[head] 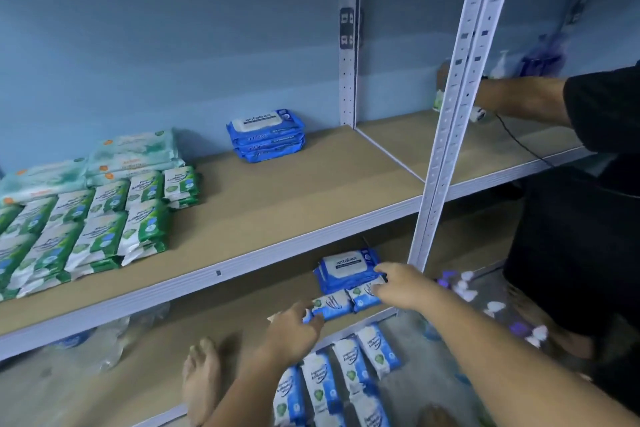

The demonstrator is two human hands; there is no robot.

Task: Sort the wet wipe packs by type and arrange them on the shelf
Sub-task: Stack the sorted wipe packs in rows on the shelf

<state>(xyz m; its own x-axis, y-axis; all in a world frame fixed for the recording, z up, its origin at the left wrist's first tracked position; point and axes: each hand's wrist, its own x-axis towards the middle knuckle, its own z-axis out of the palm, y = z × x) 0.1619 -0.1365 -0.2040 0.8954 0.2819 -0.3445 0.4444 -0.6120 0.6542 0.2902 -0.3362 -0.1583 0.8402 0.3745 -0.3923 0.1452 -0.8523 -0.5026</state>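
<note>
On the lower wooden shelf board (239,319), the left hand (294,329) grips one end of a small blue-and-white plastic wipe pack (330,308). Just right, the right hand (403,284) curls its fingers onto a second small blue-and-white pack (362,296), in front of stacked large blue wipe packs (346,270).

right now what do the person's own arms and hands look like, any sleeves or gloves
Both are bare: no gloves on the left hand or the right hand, no sleeves in view along either arm, and no watch, ring or band shows.
</note>
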